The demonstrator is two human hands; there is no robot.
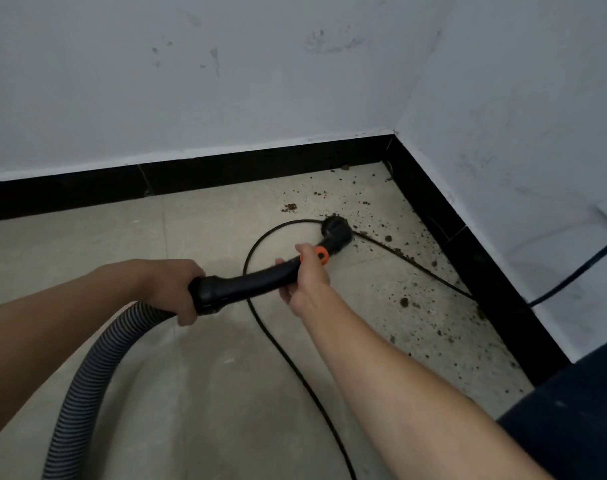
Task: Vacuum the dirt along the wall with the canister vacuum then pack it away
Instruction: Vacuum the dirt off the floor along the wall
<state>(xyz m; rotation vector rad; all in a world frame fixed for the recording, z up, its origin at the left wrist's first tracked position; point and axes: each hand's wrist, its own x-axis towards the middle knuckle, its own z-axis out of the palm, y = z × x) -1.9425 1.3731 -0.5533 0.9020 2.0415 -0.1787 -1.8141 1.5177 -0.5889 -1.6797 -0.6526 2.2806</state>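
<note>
Tiled floor (pixel 191 375) littered with dirt (pixel 404 301) along skirting (pixel 503 306) at right. Gripping hose cuff (pixel 208 292) with left hand (pixel 175 289), wand (pixel 260 275) with right hand (pixel 307 277), nozzle (pixel 335 232) mid-frame in that dirt. Seemingly early: much vacuuming left, packing undone.

nozzle (pixel 336 230) on floor (pixel 208 393) near corner (pixel 395 136) | dirt (pixel 404 301) right of it, along skirting (pixel 478 268) | hose (pixel 89 375) left
</note>
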